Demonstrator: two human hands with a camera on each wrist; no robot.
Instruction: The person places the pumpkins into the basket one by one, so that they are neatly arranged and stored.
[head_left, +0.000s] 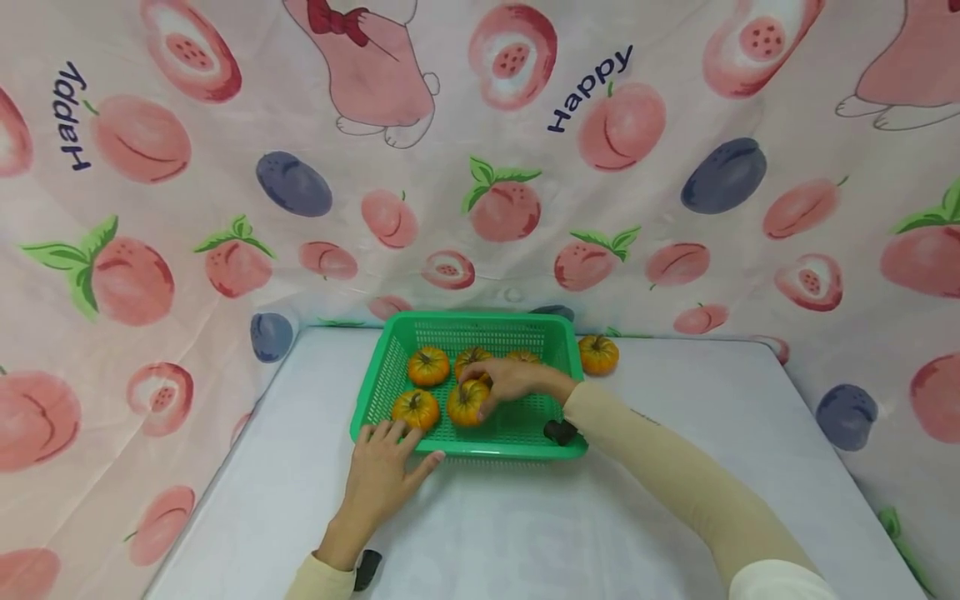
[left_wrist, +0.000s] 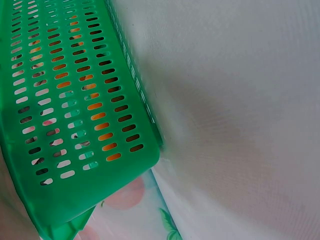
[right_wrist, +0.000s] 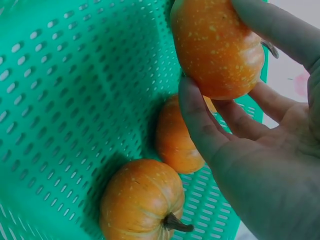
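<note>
Small orange pumpkins lie in a green perforated basket. My right hand reaches in from the right and grips one pumpkin between thumb and fingers. The right wrist view shows this held pumpkin above the basket floor, its stem pointing right. Two more pumpkins sit below it in that view. My left hand rests on the basket's near left rim, fingers spread and fairly straight, beside the front left pumpkin. The left wrist view shows mostly the basket's outer wall.
One pumpkin stands on the white table outside the basket, by its far right corner. A fruit-print cloth hangs behind and at both sides. Dark wrist devices are on the arms.
</note>
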